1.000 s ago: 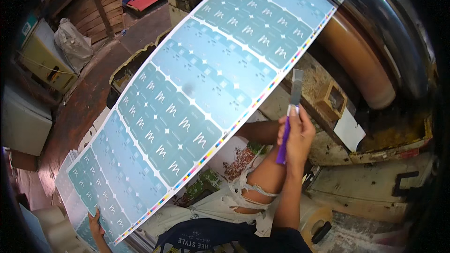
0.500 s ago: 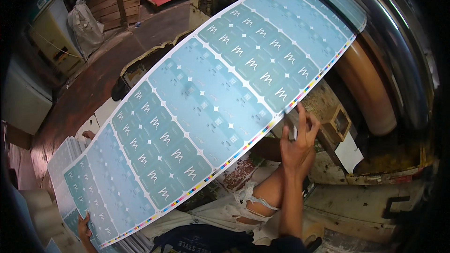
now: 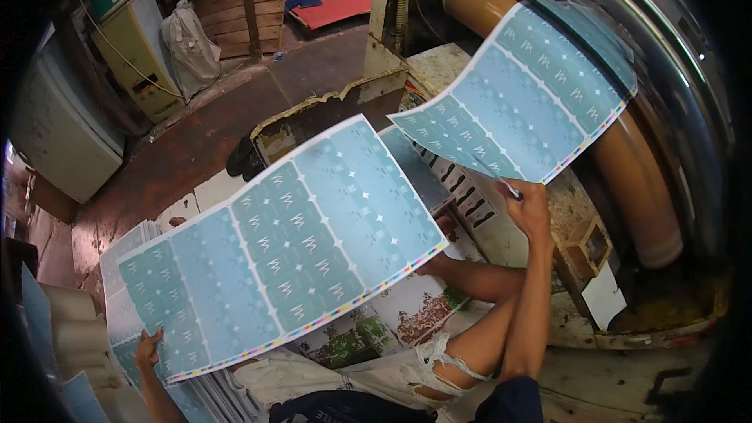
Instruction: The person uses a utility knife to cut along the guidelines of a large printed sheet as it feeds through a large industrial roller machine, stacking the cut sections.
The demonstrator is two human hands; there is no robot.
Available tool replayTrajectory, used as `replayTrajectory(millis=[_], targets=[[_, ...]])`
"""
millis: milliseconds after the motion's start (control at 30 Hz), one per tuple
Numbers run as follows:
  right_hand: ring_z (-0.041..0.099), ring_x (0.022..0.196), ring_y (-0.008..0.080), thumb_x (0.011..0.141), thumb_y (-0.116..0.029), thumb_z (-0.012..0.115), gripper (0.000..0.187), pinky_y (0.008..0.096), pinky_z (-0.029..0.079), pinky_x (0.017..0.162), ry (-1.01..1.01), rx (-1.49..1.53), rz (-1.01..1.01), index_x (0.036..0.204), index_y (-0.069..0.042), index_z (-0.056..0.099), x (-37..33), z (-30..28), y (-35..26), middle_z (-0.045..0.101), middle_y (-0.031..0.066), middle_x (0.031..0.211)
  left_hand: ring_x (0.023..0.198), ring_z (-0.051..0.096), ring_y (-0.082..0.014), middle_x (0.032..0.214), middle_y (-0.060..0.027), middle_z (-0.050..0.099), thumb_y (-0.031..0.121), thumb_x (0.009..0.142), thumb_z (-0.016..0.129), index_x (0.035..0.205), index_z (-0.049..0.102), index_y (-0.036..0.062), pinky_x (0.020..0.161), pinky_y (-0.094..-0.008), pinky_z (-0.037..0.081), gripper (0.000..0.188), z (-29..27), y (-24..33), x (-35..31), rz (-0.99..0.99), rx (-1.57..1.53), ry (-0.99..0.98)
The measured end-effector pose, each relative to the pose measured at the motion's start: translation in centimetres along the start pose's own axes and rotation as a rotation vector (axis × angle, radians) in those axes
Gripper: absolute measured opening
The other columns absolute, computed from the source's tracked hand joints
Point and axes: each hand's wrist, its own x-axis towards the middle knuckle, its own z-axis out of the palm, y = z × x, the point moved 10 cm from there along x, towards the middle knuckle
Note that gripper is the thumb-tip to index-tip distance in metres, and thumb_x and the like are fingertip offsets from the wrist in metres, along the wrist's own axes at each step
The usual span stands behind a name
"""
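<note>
My left hand [image 3: 147, 348] grips the near left edge of a printed blue and green sheet [image 3: 305, 247], which slopes over a stack of paper [image 3: 211, 399]. My right hand [image 3: 533, 211] is closed around a slim pen-like tool [image 3: 513, 189], its tip at the lower edge of a second printed sheet [image 3: 509, 113]. That second sheet hangs curved from under the shiny metal roller [image 3: 666, 55]. A gap separates the two sheets. Both bear rows of white marks, with a strip of colour patches along the near edge.
A brown roller [image 3: 634, 188] stands beneath the metal one. Near my right forearm are a small wooden box [image 3: 587, 243] and white paper [image 3: 603, 298]. My bent leg [image 3: 462, 345] is below the sheets. A refrigerator [image 3: 70, 141] and a pale sack [image 3: 190, 47] stand far left.
The single long sheet now shows as two separate pieces. The left piece has dropped lower, and the right one hangs from the roller. My right hand has moved right, and the view has shifted.
</note>
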Motion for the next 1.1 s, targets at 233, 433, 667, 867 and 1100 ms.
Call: replayTrajectory(millis=[233, 433, 667, 867, 1100], targets=[[0.063, 0.056, 0.0235, 0.079, -0.005, 0.063, 0.022, 0.0361, 0.044, 0.054, 0.055, 0.079, 0.01, 0.099, -0.002, 0.072, -6.1, 8.1, -10.1, 0.061, 0.0269, 0.075, 0.096, 0.062, -0.022, 0.112, -0.0126, 0.063, 0.0, 0.082, 0.071, 0.128, 0.045, -0.001, 0.083, -0.0363, 0.054, 0.053, 10.4, 2.5, 7.6, 0.235, -0.074, -0.234], [0.063, 0.059, 0.0197, 0.078, -0.004, 0.066, 0.02, 0.0306, 0.048, 0.059, 0.108, 0.132, 0.002, 0.096, -0.001, 0.072, -6.4, 5.8, -14.0, 0.067, 0.022, 0.076, 0.082, 0.064, -0.0212, 0.103, -0.0121, 0.066, 0.004, 0.081, 0.075, 0.122, 0.05, -0.0069, 0.073, -0.0352, 0.054, 0.05, 23.6, 4.5, 6.4, 0.414, -0.14, -0.326], [0.064, 0.058, 0.0191, 0.08, -0.008, 0.066, 0.019, 0.0318, 0.048, 0.057, -0.143, 0.228, 0.126, 0.097, -0.003, 0.073, -4.8, 6.5, -16.1, 0.067, 0.0215, 0.074, 0.085, 0.065, -0.0264, 0.101, -0.0147, 0.067, 0.017, 0.08, 0.078, 0.115, 0.057, -0.0076, 0.076, -0.0368, 0.053, 0.048, 28.8, -0.8, 10.3, 0.108, 0.064, -0.264], [0.063, 0.055, 0.019, 0.081, -0.016, 0.069, 0.018, 0.0322, 0.049, 0.057, -0.306, 0.31, 0.017, 0.096, -0.006, 0.074, -5.7, 10.0, -17.4, 0.066, 0.0202, 0.069, 0.121, 0.05, -0.0346, 0.132, -0.0258, 0.051, 0.044, 0.059, 0.085, 0.143, 0.024, -0.0022, 0.106, -0.048, 0.035, 0.114, 29.3, -1.1, 3.2, 0.455, 0.496, -0.048], [0.066, 0.062, 0.025, 0.081, -0.017, 0.068, 0.018, 0.0323, 0.049, 0.058, -0.722, 0.432, -0.02, 0.091, -0.003, 0.073, -7.7, 15.0, -21.0, 0.067, 0.0164, 0.07, 0.139, 0.021, -0.0317, 0.143, -0.0083, 0.043, 0.056, 0.074, 0.068, 0.143, 0.039, 0.0139, 0.108, -0.072, -0.001, 0.086, 36.4, -3.7, -4.8, -0.039, -0.052, -0.693]])
